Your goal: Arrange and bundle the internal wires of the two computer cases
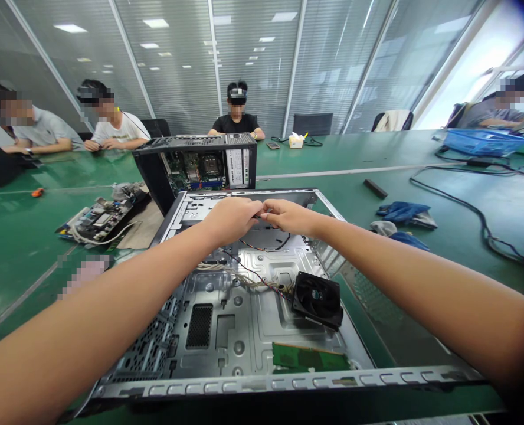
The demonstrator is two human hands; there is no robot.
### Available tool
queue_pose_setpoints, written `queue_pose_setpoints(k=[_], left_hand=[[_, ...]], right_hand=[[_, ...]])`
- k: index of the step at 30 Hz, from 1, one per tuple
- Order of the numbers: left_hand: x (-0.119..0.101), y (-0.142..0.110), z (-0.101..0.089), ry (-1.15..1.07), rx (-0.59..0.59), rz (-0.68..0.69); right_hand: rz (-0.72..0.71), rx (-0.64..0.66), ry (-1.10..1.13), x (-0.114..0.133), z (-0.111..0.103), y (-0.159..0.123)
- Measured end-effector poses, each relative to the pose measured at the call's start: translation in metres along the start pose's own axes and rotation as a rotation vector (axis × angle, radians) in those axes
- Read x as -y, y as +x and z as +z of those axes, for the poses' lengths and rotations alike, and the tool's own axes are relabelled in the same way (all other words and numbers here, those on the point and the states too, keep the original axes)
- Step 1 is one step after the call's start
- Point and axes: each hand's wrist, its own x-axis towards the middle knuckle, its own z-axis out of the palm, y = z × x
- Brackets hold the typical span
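Observation:
Over the far part of an open metal computer case, my left hand and my right hand meet at the fingertips. Both are closed in a pinch. A tiny dark bit shows between them, too small to name. Thin cables run through the case below my hands. They reach a black case fan, which lies tilted on the right of the metal floor. Two green memory sticks, seemingly overlapping, lie near the front rim; the upper one is plainest.
A second computer tower stands behind the case. To the left lies a circuit board with a white cable. Blue gloves, a dark bar, black cables and a blue basket are on the right. Several people sit around the table.

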Motion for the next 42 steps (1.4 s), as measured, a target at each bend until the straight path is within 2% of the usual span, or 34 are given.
queue_pose_setpoints(k=[7, 42], left_hand=[[0.0004, 0.0008, 0.0005, -0.001, 0.018, 0.009], [-0.0004, 0.0004, -0.0015, 0.017, 0.06, 0.04]], right_hand=[[0.001, 0.025, -0.065, 0.0028, -0.0003, -0.0016], [-0.005, 0.022, -0.101, 0.0041, -0.0009, -0.0018]])
